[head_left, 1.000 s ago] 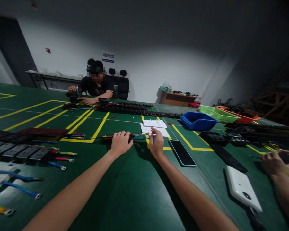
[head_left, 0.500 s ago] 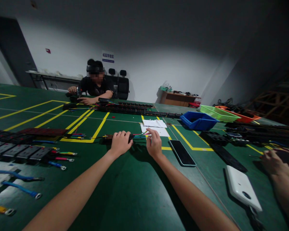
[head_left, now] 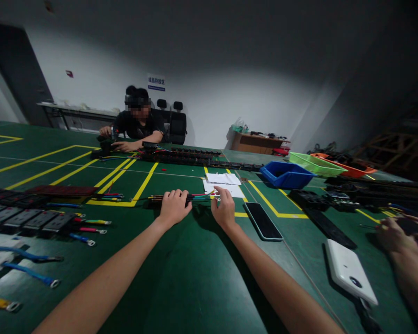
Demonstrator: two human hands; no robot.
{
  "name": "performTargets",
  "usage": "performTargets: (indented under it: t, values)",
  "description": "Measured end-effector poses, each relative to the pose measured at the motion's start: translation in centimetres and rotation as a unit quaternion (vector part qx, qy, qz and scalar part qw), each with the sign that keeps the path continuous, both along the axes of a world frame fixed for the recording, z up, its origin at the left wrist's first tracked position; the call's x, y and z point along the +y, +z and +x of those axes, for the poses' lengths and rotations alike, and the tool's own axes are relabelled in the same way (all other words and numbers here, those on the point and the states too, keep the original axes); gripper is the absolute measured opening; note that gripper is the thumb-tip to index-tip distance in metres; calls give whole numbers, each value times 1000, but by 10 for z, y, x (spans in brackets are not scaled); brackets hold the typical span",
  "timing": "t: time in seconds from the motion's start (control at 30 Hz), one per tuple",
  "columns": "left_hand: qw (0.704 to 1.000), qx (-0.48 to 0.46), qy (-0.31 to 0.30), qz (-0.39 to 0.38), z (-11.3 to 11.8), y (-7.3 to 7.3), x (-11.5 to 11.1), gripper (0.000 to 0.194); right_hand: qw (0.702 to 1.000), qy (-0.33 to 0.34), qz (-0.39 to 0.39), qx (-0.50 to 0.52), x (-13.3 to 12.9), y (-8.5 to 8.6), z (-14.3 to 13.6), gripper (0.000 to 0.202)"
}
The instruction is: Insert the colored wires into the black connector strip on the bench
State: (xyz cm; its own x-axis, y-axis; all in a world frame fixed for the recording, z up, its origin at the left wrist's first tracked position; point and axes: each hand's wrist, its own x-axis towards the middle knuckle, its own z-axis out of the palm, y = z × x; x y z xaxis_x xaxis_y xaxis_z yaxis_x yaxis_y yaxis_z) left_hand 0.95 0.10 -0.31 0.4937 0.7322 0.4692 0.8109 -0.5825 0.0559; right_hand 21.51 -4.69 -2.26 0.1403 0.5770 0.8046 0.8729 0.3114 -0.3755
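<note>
My left hand [head_left: 175, 207] is closed over a dark strip-shaped part [head_left: 156, 198] lying on the green table, its fingers wrapped over the top and hiding its middle. From the strip's right end run red, green and blue wires [head_left: 202, 196] with ring terminals at their tips. Around those tips my right hand [head_left: 224, 208] hovers, thumb and index finger spread apart, nothing visibly gripped. White paper sheets [head_left: 231, 190] lie just behind it.
To the right are a phone [head_left: 264, 221], a white device [head_left: 351, 271], a blue bin [head_left: 286, 175] and a co-worker's hands [head_left: 400, 239]. Power strips [head_left: 45, 222] with ringed wires are at left. Across the table another person [head_left: 139, 120] works near dark strips [head_left: 195, 158].
The wire ends have shifted slightly and my right fingers have moved a little around them. My left hand stays put. The person opposite has tilted the dark tool they hold.
</note>
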Motion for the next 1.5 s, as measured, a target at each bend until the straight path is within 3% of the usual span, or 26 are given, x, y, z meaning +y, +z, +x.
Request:
performTargets:
  t: [0.33,0.67,0.93,1.2,1.5]
  values:
    - [1000,-11,-7,2,0,-2,2,35,984,-120,-114,-61,1,-2,-2,42]
    - [1000,-8,-8,7,-1,-2,1,36,968,-183,-133,-108,2,-2,-6,14]
    - [1000,6,1,17,0,0,0,35,957,-207,-146,-143,-4,6,-10,15]
    - [1000,3,0,20,0,-1,0,34,968,-144,-136,-154,-3,5,-8,21]
    - [1000,-1,-3,28,0,-1,1,35,985,-69,-156,3,3,1,1,37]
